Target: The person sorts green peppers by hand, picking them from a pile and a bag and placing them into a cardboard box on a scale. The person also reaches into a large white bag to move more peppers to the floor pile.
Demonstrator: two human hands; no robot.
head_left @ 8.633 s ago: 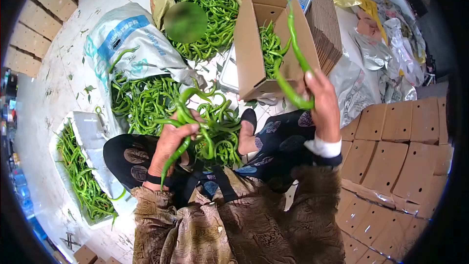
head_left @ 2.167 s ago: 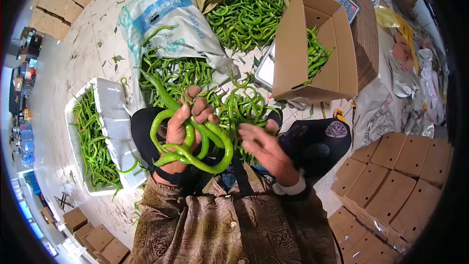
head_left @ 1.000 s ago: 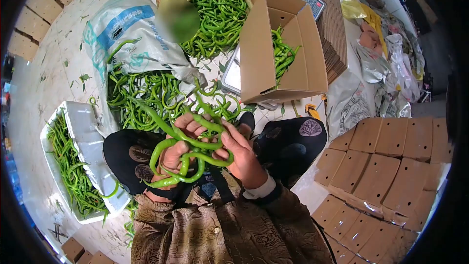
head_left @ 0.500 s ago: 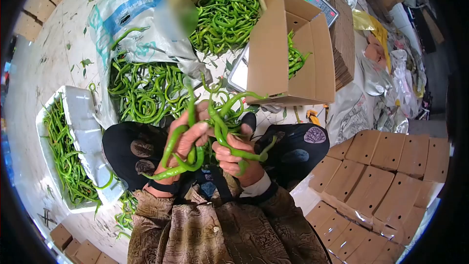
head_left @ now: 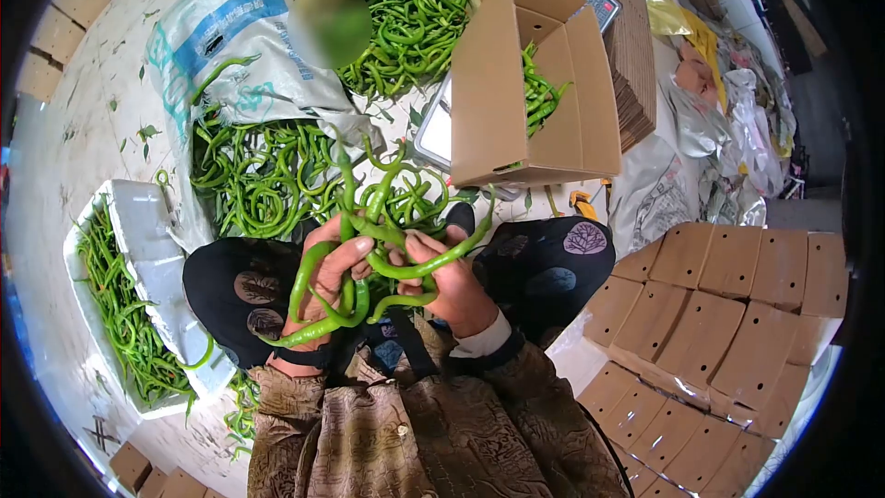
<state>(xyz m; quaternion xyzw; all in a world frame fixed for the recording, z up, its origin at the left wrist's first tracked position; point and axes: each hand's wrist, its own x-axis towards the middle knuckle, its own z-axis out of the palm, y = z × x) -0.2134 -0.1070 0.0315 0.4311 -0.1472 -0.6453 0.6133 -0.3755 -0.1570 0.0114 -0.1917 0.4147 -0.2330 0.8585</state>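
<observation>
Long curved green peppers (head_left: pixel 353 300) are bunched between my two hands, above my lap. My left hand (head_left: pixel 324 278) is closed round several of them, its thumb pressed on their upper side. My right hand (head_left: pixel 454 284) is closed on peppers too, and one long pepper lies across its fingers. The two hands nearly touch at the fingertips. Just beyond them, loose peppers (head_left: pixel 267 175) spill from the mouth of a white and blue woven sack (head_left: pixel 267 83). An open cardboard box (head_left: pixel 493 83) with some peppers inside stands on a scale (head_left: pixel 437 134).
A white foam box (head_left: pixel 152 267) of peppers is at the left. Another large pepper pile (head_left: pixel 406 18) lies at the top. Flat cardboard (head_left: pixel 631 55) stands behind the open box. Closed cartons (head_left: pixel 701 337) fill the lower right, with plastic bags (head_left: pixel 691 120) above them.
My right hand has turned and come closer to my left, its peppers now merged with the left hand's bunch. The surroundings have shifted slightly left in view.
</observation>
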